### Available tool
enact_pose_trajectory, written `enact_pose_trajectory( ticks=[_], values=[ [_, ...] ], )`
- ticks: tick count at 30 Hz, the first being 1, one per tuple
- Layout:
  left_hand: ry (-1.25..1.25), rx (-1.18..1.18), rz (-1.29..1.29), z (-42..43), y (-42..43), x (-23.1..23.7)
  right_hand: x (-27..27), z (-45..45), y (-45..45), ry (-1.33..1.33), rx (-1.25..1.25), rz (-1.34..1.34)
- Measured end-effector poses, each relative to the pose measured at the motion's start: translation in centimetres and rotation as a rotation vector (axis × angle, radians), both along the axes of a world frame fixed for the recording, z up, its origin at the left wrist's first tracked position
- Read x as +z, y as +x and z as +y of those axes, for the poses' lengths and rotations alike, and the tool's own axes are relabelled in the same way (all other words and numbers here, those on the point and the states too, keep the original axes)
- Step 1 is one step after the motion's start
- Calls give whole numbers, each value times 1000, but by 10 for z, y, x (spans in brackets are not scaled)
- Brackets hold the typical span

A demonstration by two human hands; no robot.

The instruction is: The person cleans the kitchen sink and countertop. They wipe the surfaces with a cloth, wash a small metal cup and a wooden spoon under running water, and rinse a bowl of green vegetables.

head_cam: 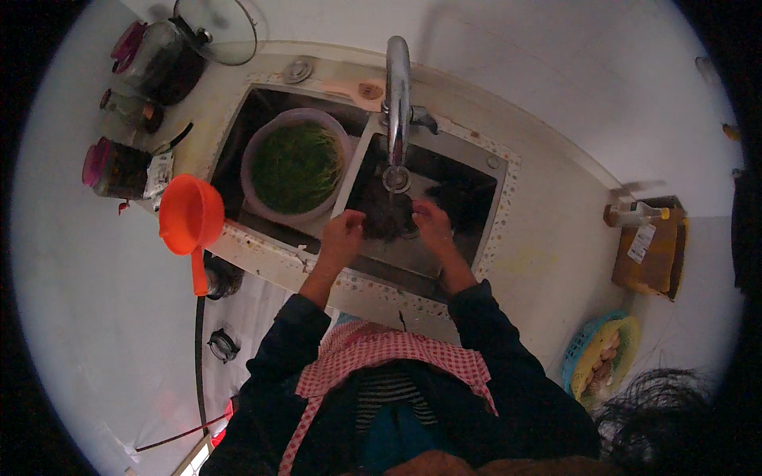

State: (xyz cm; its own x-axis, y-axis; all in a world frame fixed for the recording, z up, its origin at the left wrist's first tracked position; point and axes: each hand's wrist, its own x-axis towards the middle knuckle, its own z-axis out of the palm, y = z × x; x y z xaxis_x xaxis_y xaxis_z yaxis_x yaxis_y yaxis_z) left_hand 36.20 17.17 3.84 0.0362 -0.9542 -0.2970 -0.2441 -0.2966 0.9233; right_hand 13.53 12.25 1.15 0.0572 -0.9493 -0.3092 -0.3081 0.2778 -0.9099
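Under the chrome faucet (399,107), a dark, limp item (386,215) spans the space between my two hands in the right sink basin (411,259). It is too dim to tell what it is made of. My left hand (344,235) pinches its left side, close to the divider between the basins. At its right side, the fingers of my right hand (433,221) are bent around the edge. A thin stream of water seems to fall onto it from the spout. In the left basin, a round plastic tub (245,172) holds thin green stalks (292,169).
An orange ladle (190,214) rests at the left counter edge. Lidded jars (161,65) and a glass lid (223,30) stand at the back left. On the right are a cardboard box (646,268), a small bottle (640,214) and a basket (574,351) of eggs.
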Motion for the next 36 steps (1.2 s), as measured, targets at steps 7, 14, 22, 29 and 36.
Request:
enact_pose_trajectory(
  ticks=[7, 14, 22, 29, 36],
  values=[
    [-214, -283, -478, -7, 11, 47, 41, -8, -19, -137, 296, 411],
    [-329, -303, -635, -12, 5, 56, 48, -10, -33, -296, 35, 417],
    [-292, -341, -257, -67, 29, 63, 52, 40, -39, -274, 65, 463],
    [-448, -145, -333, -147, 36, 34, 50, 78, -39, -134, -6, 566],
    [-575, -188, -893, -246, 39, 31, 46, 110, -37, -73, -140, 420]
  ],
)
